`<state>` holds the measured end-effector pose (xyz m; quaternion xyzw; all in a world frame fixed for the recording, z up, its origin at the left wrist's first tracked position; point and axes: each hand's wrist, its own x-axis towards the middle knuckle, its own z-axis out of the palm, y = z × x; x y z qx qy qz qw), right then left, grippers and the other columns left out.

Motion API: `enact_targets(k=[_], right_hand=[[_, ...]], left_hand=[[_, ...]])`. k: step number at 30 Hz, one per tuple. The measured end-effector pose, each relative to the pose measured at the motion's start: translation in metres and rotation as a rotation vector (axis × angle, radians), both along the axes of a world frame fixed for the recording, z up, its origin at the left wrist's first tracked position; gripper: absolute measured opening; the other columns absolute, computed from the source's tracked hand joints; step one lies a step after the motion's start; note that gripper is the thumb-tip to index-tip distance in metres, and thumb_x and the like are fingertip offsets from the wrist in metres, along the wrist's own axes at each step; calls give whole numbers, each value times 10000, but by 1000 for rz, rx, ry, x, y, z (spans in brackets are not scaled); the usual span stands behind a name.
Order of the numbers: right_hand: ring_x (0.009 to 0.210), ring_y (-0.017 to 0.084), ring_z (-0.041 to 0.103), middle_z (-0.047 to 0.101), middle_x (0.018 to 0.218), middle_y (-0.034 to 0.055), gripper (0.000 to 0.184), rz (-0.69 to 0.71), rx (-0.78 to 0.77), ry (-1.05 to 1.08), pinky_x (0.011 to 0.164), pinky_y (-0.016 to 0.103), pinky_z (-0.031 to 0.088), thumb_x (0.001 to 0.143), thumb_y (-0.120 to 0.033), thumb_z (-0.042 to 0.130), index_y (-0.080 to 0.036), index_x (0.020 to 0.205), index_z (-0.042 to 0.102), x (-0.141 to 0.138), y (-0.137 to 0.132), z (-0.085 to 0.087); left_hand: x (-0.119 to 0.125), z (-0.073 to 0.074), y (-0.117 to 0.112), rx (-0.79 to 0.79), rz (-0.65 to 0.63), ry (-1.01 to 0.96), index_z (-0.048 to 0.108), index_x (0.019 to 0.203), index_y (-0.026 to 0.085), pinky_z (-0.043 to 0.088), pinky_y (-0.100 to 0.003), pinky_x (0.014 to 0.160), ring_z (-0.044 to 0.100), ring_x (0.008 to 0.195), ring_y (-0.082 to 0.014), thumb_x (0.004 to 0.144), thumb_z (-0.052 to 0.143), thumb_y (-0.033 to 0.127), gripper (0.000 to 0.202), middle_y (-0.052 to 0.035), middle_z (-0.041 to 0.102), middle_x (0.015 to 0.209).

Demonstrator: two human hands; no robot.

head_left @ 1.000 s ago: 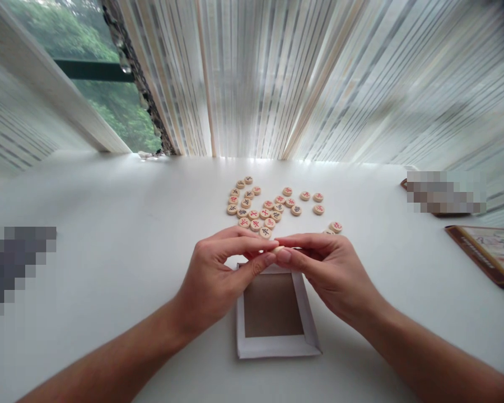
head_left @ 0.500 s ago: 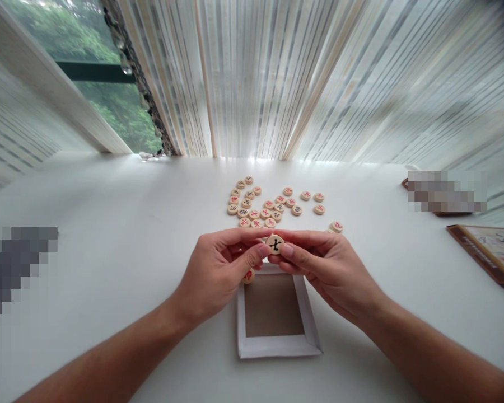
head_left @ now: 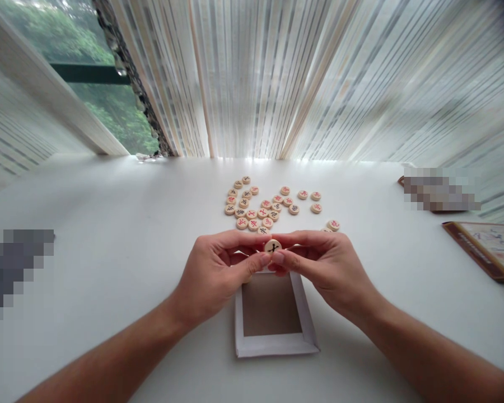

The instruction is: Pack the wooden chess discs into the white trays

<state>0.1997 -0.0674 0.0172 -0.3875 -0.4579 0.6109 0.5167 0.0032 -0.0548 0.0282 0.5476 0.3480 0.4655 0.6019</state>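
Between my two hands is a round wooden Chinese chess piece (head_left: pixel 273 246) with a black character on its face. My left hand (head_left: pixel 222 266) pinches it from the left with thumb and fingers. From the other side my right hand (head_left: pixel 321 266) pinches the same piece, the two thumbs almost meeting below it. Under the hands lies a shallow white-rimmed box part (head_left: pixel 277 345) with a brown inside. Beyond them several more Chinese chess pieces (head_left: pixel 262 212), marked in red or black, lie scattered on the white table. My left hand mostly hides one piece at the box's upper left corner.
On the right of the white table (head_left: pixel 143 224) lies a brown-edged box or booklet (head_left: pixel 487 249), with a blurred-out brown item (head_left: pixel 441 190) behind it. A pixelated dark object (head_left: pixel 12 271) is at the left edge. Striped curtains (head_left: pixel 243 84) hang behind the table.
The held piece has tilted, and my thumbs have come closer together below it. My left hand now covers most of the red-marked piece beside the box. The view has shifted slightly.
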Motion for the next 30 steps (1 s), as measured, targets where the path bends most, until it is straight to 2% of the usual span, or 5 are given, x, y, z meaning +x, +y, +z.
enact_targets(k=[5,12,19,26,30], right_hand=[[737,154,791,831,803,40,233,-12,56,-26,700,190,668,688,-232,1022,-217,883,895,0,0,3],[820,123,750,827,889,51,129,-23,167,-115,732,154,611,776,-227,968,-226,882,896,-1,1,4],[824,116,782,835,871,22,119,67,53,29,805,186,634,880,-266,902,-258,999,892,3,1,-1],[892,134,816,867,971,43,227,91,-61,113,900,209,645,864,-309,921,-268,1084,880,3,3,-1],[928,151,819,864,1049,56,257,99,-73,116,931,241,653,865,-308,921,-267,1114,873,2,2,1]], left_hand=[[2,1,-2,101,44,-2,896,924,210,674,-161,722,817,847,-157,827,893,120,133,-35,857,908],[-1,-5,-1,185,71,89,889,927,212,669,-170,776,793,898,-148,852,870,107,131,-28,844,941],[-1,1,0,80,53,15,893,955,212,671,-178,770,810,832,-148,857,860,106,148,-31,858,895],[-1,-2,4,-95,16,-61,886,1042,186,684,-220,827,835,858,-186,805,929,171,241,-74,871,961],[-2,-3,4,-145,8,-123,885,1043,212,675,-179,783,833,827,-162,762,967,170,296,-55,874,920]])
